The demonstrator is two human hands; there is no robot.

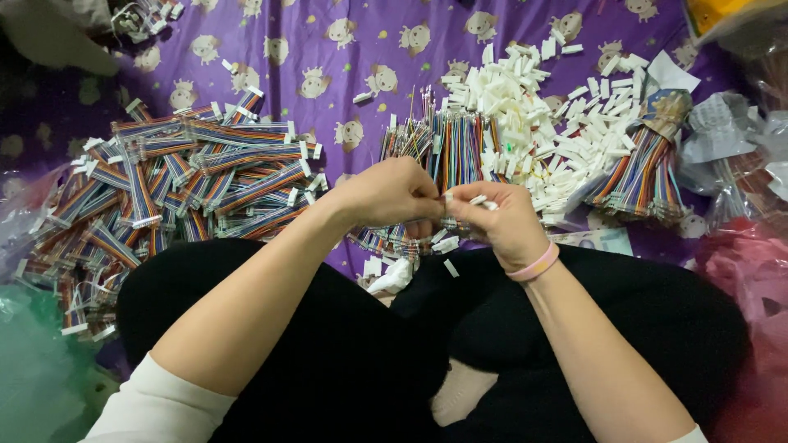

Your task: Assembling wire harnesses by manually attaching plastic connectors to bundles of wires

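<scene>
1. The left hand (392, 195) and the right hand (498, 220) meet in the middle of the view, above the person's lap, fingertips pressed together on the same small piece.
2. The right hand's grip pinches a small white connector (478, 199) between thumb and fingers; the left hand's grip closes on the end of a rainbow ribbon cable (386, 239), which hangs down from the hands toward the near side.
3. A pink wristband (533, 265) sits on the right wrist.
4. Just below the hands, a few loose white connectors (447, 244) lie on the purple patterned cloth (328, 57), beside the black trousers (345, 344).
5. Just beyond the hands stands a bunch of unfinished ribbon cables (455, 148) with bare ends.
6. Far right of that lies a heap of white connectors (533, 115), and right of it another cable bundle (644, 176).
7. To the left, well apart from the hands, a large pile of finished cables (164, 189) with white ends spreads over the cloth.
8. Clear plastic bags (730, 139) lie at the right edge.
</scene>
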